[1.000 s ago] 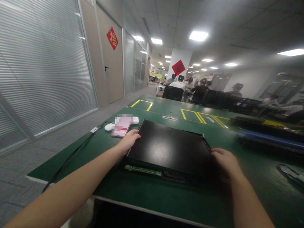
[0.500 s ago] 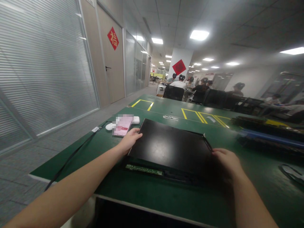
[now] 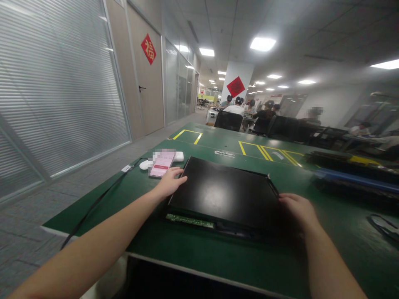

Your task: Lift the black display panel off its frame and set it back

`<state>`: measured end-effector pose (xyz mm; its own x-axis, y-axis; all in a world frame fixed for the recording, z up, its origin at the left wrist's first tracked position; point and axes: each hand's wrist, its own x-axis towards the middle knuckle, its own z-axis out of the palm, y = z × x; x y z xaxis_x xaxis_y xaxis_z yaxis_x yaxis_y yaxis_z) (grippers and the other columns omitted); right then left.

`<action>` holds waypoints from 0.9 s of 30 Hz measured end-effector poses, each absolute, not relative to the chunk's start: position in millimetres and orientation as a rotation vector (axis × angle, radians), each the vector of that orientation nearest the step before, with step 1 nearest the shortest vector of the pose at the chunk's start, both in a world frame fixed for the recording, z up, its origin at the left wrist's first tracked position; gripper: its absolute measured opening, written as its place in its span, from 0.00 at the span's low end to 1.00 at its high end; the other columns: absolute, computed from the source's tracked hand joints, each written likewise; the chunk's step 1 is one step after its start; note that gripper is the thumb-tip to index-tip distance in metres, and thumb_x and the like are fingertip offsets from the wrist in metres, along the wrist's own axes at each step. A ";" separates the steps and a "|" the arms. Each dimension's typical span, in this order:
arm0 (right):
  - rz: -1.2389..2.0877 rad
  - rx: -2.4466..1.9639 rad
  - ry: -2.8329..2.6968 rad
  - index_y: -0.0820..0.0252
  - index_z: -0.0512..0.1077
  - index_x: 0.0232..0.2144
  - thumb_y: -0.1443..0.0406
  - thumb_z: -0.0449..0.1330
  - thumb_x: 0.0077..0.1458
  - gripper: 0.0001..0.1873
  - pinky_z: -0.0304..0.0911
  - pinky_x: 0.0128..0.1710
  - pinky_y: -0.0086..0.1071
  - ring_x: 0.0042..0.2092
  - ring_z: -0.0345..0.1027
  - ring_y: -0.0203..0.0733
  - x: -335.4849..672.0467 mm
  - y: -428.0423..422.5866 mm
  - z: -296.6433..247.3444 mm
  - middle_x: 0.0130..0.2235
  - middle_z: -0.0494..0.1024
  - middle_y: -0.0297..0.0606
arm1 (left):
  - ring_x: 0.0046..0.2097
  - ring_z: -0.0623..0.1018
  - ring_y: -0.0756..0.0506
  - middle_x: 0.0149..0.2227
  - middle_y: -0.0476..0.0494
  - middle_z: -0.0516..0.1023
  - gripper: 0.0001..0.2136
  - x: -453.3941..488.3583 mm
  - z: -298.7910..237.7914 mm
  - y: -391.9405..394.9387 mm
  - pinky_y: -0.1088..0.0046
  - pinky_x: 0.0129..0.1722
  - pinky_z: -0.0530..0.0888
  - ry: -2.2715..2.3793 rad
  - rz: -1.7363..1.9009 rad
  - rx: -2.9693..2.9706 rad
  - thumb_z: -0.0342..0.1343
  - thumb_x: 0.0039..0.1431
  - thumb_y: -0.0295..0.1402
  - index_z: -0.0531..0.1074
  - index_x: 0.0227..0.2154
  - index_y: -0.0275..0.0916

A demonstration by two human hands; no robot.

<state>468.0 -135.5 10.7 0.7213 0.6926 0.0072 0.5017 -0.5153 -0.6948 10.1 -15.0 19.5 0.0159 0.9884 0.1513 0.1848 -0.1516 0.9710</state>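
A dark, glossy LCD panel (image 3: 227,189) lies over the green table in front of me, its near side towards me. A green circuit board strip (image 3: 190,221) runs along that near side. My left hand (image 3: 171,182) is at the panel's left edge, the thumb resting over the rim and the fingers beside it. At the opposite edge my right hand (image 3: 297,207) pinches the rim near the far right corner. The undersides of the fingers on both hands are hidden.
A phone (image 3: 161,164), a white case (image 3: 178,156) and a black cable (image 3: 102,197) lie left of the panel. Dark parts with a blue strip (image 3: 339,177) lie at the right, beyond a dark looped item (image 3: 385,226). Yellow tape (image 3: 266,153) marks the table (image 3: 212,139). People sit farther back.
The left hand's fingers look slightly more spread at the panel edge. The panel and the right hand have hardly moved; the view has shifted a little.
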 end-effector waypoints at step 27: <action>0.532 -1.967 -0.675 0.61 0.81 0.34 0.65 0.64 0.36 0.18 0.68 0.34 0.37 0.36 0.75 0.49 474.9 -130.7 -5.4 0.36 0.83 0.47 | 0.55 0.74 0.30 0.46 0.35 0.77 0.09 4.8 4.3 -6.2 0.55 0.63 0.65 1.411 1.073 1.833 0.68 0.38 0.35 0.77 0.24 0.41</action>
<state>474.9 -130.7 -5.4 0.7524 0.6529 -0.0873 0.2370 -0.3920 -0.8889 4.8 -6.2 4.3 0.1154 0.9626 0.2450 0.4932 -0.2696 0.8271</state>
